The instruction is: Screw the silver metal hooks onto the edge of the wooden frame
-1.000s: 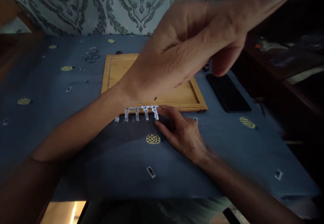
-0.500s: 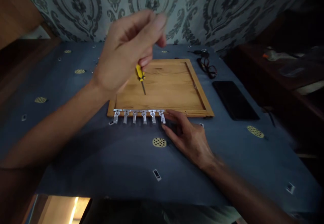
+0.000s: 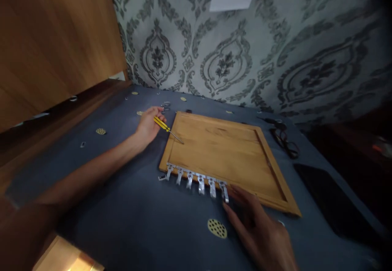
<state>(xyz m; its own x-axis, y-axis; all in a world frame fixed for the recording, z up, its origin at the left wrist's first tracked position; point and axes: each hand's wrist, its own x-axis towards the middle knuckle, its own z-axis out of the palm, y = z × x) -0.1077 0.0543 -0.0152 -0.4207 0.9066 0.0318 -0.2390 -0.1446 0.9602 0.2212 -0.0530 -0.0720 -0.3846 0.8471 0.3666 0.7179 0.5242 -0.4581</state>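
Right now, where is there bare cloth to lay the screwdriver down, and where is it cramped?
Open cloth lies between the left hand and the metal strip, left of the wooden board. The board's middle is bare too. It is cramped by the strip where the right hand rests, and near the glasses and phone. The screwdriver is in the left hand.

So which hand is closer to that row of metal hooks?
Right hand: its fingertips sit at the hooks' right end. Left hand holds a screwdriver beyond the board's far-left corner.

A dark phone (image 3: pixel 333 205) and eyeglasses (image 3: pixel 283 138) lie on the blue cloth (image 3: pixel 128 218) beneath patterned wallpaper (image 3: pixel 245 50).
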